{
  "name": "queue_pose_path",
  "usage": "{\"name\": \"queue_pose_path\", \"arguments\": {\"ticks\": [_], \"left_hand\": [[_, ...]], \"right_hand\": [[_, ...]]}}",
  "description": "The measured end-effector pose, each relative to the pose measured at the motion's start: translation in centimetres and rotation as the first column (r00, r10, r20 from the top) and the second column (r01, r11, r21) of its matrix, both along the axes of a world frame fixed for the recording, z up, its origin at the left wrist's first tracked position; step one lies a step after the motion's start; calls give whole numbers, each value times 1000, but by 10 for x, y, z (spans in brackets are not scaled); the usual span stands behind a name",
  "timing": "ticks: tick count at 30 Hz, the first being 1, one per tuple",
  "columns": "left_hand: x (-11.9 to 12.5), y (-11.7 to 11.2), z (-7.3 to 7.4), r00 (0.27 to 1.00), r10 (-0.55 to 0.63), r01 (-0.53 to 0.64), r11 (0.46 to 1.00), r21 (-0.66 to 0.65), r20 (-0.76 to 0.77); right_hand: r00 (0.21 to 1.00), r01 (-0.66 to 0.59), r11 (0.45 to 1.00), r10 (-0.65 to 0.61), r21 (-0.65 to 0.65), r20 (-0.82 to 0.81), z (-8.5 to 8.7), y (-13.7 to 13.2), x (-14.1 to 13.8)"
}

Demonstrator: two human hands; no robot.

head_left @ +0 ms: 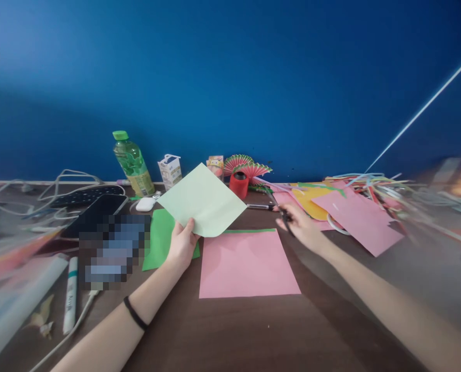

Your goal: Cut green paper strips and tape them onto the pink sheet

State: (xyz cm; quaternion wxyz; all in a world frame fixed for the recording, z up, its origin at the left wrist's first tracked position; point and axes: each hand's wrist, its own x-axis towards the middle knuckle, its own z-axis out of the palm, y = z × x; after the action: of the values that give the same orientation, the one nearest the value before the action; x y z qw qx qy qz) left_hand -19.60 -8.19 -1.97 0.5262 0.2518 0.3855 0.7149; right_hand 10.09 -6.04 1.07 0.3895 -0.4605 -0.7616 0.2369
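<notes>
Pinched at its lower corner, a pale green square of paper is held up over the table by my left hand. A pair of scissors with dark handles is in my right hand, its blades pointing up and away. Between my forearms a pink sheet of paper lies flat, with a thin green strip showing along its far edge. Under and beside my left hand rests a darker green sheet, partly covered by the hand.
At the back stand a green-capped bottle, a small carton, a red roll and folded paper fans. Pink scraps and paper strips pile up at right. A phone, marker and cables lie left.
</notes>
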Motion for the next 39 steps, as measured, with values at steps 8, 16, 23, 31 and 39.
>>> {"name": "queue_pose_path", "arguments": {"ticks": [8, 16, 23, 31, 39], "left_hand": [[-4, 2, 6, 991, 75, -66, 994, -87, 109], [-2, 1, 9, 993, 69, -62, 995, -77, 94], [1, 0, 10, 997, 62, -60, 996, -65, 36], [1, -1, 9, 999, 16, -17, 999, -38, -32], [1, 0, 8, 999, 14, -16, 999, -37, -52]], "right_hand": [[953, -177, 975, 136, -137, -270, -4, -8, -57], [975, -165, 982, 148, -95, -169, -24, -6, -58], [967, -205, 964, 173, -171, -187, -24, -6, -59], [923, -255, 935, 160, -246, -349, -25, -8, -60], [927, -265, 936, 181, -231, -327, -27, -6, -58]]}}
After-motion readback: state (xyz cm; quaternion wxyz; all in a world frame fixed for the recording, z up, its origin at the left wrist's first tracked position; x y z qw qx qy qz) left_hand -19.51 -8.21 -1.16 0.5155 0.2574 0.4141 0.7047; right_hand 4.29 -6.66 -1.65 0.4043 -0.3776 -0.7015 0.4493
